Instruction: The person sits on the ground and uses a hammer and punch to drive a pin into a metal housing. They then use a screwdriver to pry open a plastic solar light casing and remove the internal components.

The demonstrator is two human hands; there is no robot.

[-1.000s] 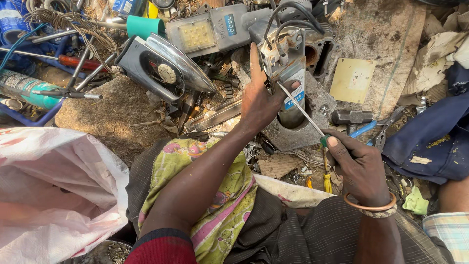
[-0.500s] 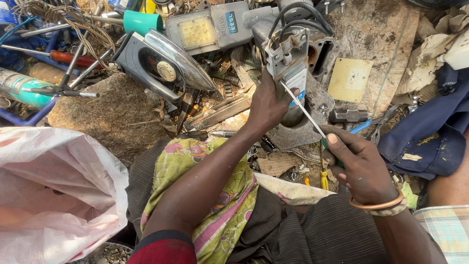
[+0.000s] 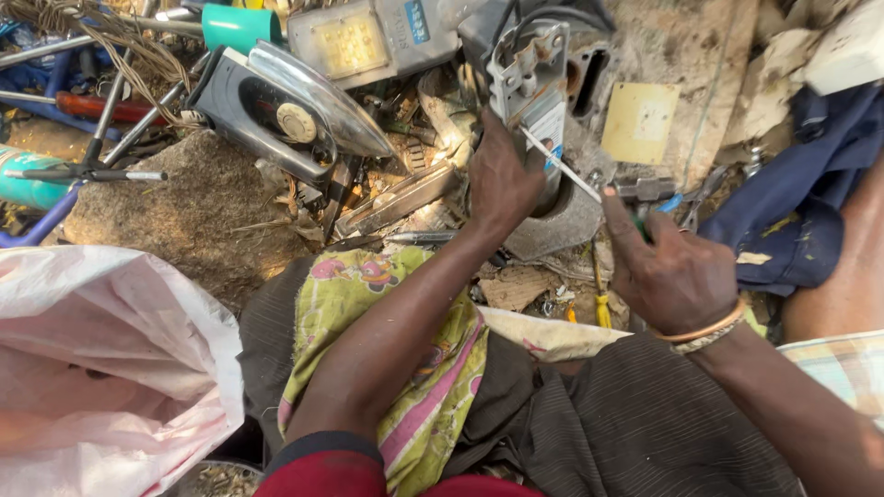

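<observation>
The left hand [image 3: 502,179] wraps its fingers around a grey machine part [image 3: 532,87]. The right hand [image 3: 672,276] pinches a screwdriver [image 3: 562,170], its tip touching the part.

- A clothes iron [image 3: 290,115] lies on its side in the upper left of my view, soleplate up.
- A teal cup [image 3: 238,26] sits at the top edge.
- Just beside it, a grey LED lamp panel [image 3: 368,39].
- A pink-white plastic sack [image 3: 101,368] fills the lower left.
- A flat yellow plate [image 3: 640,121] rests upper right.
- Dark blue cloth [image 3: 810,202] lies at the right edge.
</observation>
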